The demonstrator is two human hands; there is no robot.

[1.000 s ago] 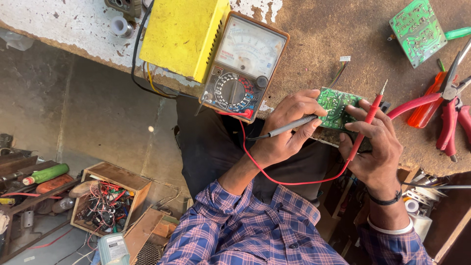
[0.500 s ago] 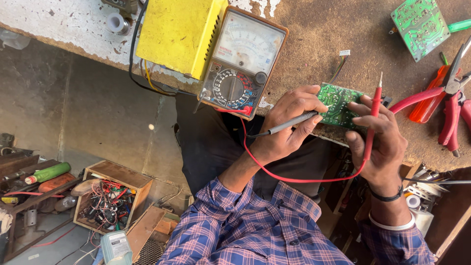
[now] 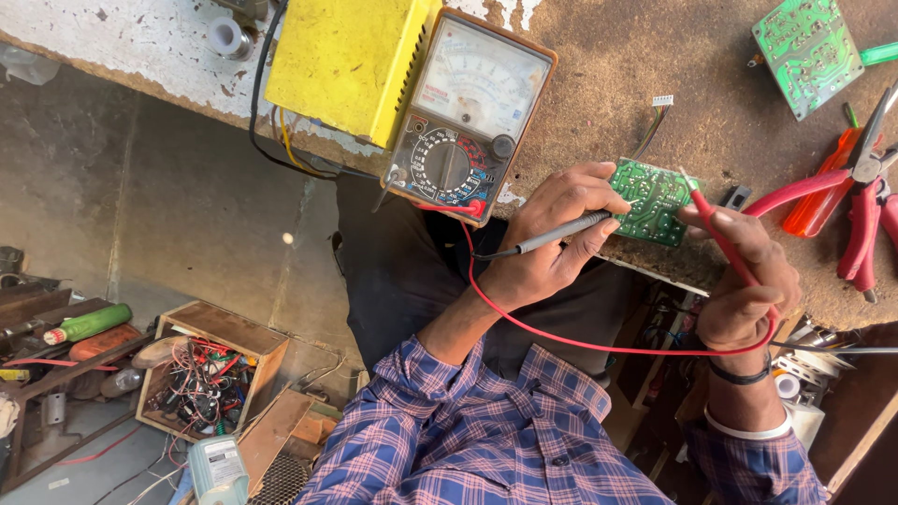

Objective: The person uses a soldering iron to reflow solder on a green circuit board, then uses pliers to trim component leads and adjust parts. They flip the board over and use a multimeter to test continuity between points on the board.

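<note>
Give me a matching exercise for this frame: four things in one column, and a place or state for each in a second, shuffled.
1. black probe
2. red probe
3. analog meter
4. red-handled pliers

a. lying on the bench at the right edge
b. in the left hand
c. leaning on the yellow box
d. in the right hand

Pairs: 1-b, 2-d, 3-c, 4-a

A single head-worn view looks steeply down from close above the table [image 3: 599,84] edge, taking in both hands at a small green circuit board [image 3: 655,201], with the floor below.
</note>
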